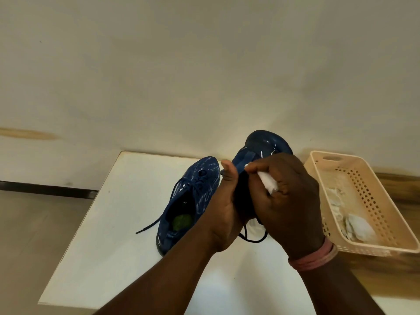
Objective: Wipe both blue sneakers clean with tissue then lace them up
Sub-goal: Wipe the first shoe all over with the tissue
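At frame centre the left hand (pixel 223 209) cups the raised sneaker (pixel 261 147) steady, thumb out, so the right hand (pixel 286 198), fingers curled pinching tissue (pixel 269 184), can wipe it.

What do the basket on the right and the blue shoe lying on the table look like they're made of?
The basket looks like moulded plastic, matt beige: its walls carry rows of small square holes and a cut-out handle. The sneaker on the table seems to be knitted or mesh fabric, blue with pale flecks, with dark cord laces; its sole material can't be judged.
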